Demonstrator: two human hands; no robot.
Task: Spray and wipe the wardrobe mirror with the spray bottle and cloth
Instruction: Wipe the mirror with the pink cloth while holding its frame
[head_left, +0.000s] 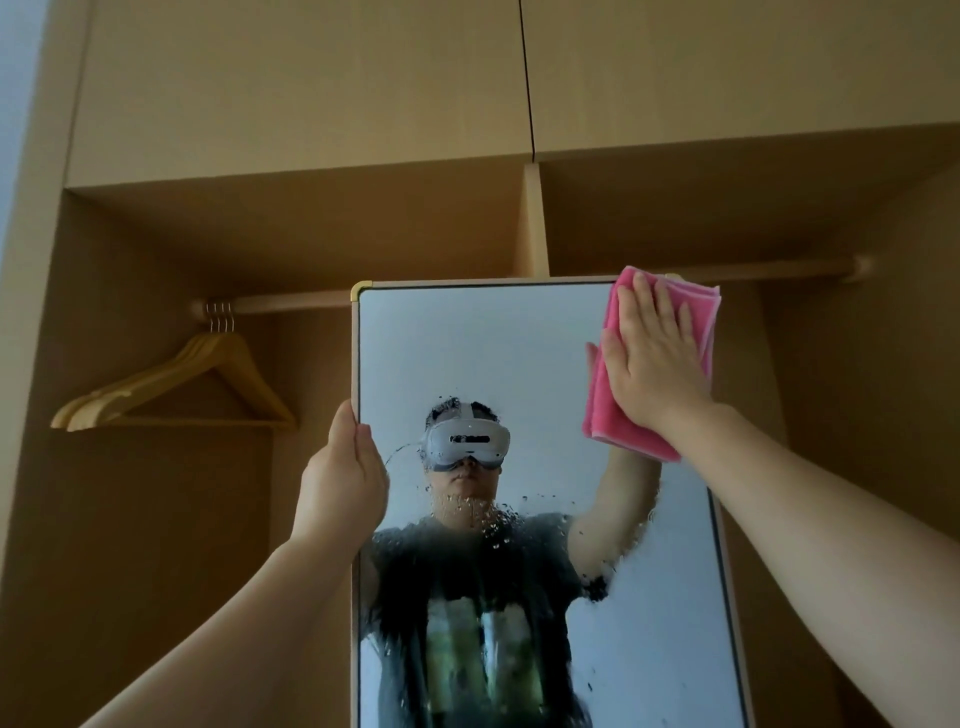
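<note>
The tall wardrobe mirror (519, 353) stands upright in front of me, with a pale frame and gold corner caps. Spray droplets cover its middle and lower glass. My left hand (345, 473) grips the mirror's left edge, thumb on the frame. My right hand (652, 353) lies flat, fingers spread, pressing a folded pink cloth (608, 421) against the glass at the upper right corner. The spray bottle is not in view.
Behind the mirror is an open wooden wardrobe with a hanging rail (291, 302). Several wooden hangers (171, 384) hang at the rail's left end. Closed upper cabinet doors (311, 83) sit above. A vertical divider (532, 223) splits the wardrobe.
</note>
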